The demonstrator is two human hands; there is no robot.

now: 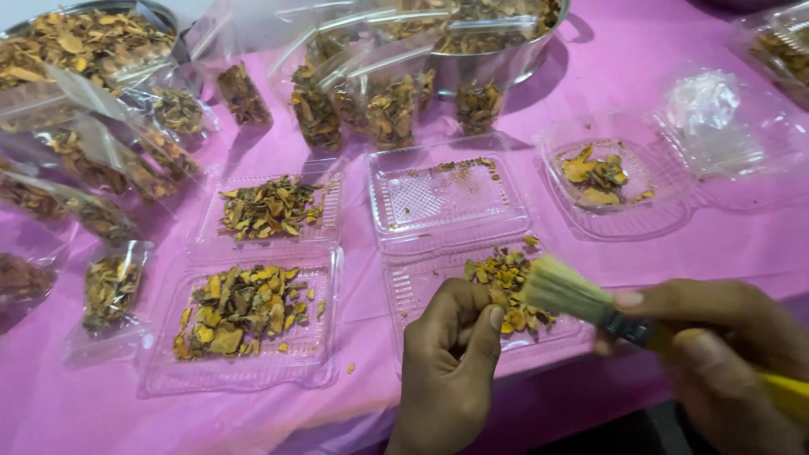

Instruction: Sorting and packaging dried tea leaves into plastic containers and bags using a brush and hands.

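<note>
A brush held over a tray of dried chips.

The right hand's (716,354) fingers are closed around a yellow-handled brush (590,303), its pale bristles splayed beside the left hand (451,354). The left fingers are curled together, perhaps pinching a chip, though this is hidden. Below lies a clear tray (421,291) of yellow-brown chips (510,286), set on pink cloth (742,240).

You can pass along the tabletop's (742,253) bare right edge; clear trays (253,371) and filled bags (109,295) crowd its left and far side.
</note>
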